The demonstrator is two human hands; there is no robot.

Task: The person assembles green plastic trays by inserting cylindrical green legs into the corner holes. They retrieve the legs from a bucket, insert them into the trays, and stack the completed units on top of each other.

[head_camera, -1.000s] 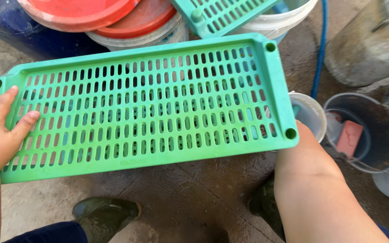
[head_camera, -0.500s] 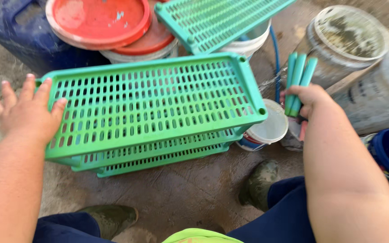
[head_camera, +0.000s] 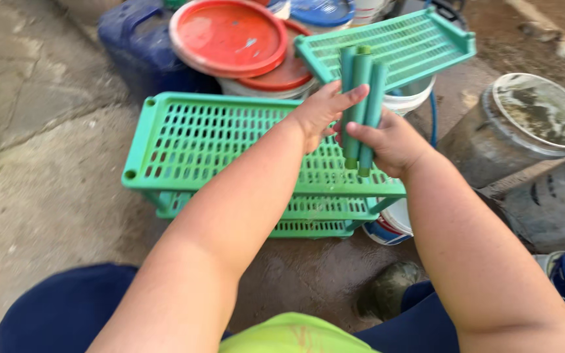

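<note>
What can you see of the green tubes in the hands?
The green tubes are a bundle of about three plain round tubes, plastic by the look, held upright over the green slotted shelf. The right hand grips their lower part. The left hand touches them from the side with its fingers.

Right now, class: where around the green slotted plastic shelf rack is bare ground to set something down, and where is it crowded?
Bare concrete ground lies left of the green slotted plastic shelf rack. Behind it, red round lids crowd together; right, a grey bucket.
</note>
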